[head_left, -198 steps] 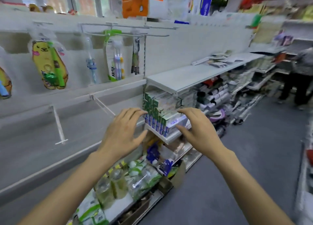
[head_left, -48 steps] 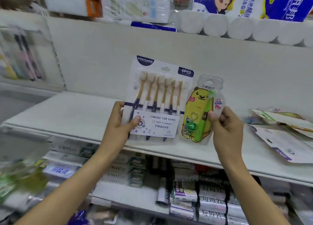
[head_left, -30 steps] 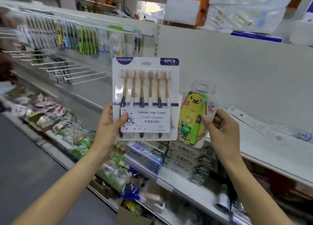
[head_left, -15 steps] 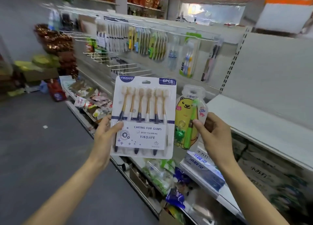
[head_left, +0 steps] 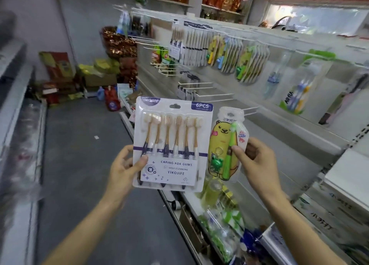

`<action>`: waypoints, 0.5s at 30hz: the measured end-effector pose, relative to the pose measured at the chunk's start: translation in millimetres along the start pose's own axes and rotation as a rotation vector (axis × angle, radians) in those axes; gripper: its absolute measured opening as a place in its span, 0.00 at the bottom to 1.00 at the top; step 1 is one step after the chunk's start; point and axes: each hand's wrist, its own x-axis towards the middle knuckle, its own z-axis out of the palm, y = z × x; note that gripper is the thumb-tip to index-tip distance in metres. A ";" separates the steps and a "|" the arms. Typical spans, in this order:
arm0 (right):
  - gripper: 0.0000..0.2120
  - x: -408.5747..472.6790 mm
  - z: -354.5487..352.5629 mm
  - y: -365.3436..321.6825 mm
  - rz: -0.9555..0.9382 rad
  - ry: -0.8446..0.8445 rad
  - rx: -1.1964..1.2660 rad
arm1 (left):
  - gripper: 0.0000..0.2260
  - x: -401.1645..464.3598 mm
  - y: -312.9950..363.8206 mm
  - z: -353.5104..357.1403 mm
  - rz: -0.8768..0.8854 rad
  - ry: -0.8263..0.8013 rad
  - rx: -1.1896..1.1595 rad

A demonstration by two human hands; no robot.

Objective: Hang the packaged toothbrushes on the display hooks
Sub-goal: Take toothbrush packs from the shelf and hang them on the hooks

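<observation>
My left hand (head_left: 123, 169) grips the lower left edge of a white six-brush toothbrush pack (head_left: 171, 143), thumb on its front. Beside it, my right hand (head_left: 257, 163) pinches a yellow bear-shaped baby toothbrush pack (head_left: 221, 145) with a green brush inside. Both packs are upright at chest height, side by side, in front of the display wall. White display hooks (head_left: 209, 89) stick out of the wall behind them, some bare. Higher hooks carry rows of hanging toothbrush packs (head_left: 229, 53), the same two kinds among them.
A grey aisle floor (head_left: 79, 165) runs ahead on the left, with bags and boxes (head_left: 83, 75) piled at its far end. Low shelves with bagged goods (head_left: 223, 220) run under the display wall. A white shelf (head_left: 351, 173) juts out at the right.
The view has swung left along the aisle, from the white shelf to the hook wall. Both hands keep the same hold on their packs, now nearer the bare hooks.
</observation>
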 end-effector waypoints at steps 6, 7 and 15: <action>0.09 92.7 66.4 44.8 0.020 -0.033 0.078 | 0.11 90.5 -12.6 -26.8 0.024 0.039 0.052; 0.09 108.5 77.7 52.1 0.021 -0.037 0.087 | 0.10 108.2 -14.8 -30.5 0.023 0.052 0.061; 0.09 211.7 137.1 91.5 0.025 0.012 0.101 | 0.17 240.0 -26.2 -44.9 0.004 -0.063 0.133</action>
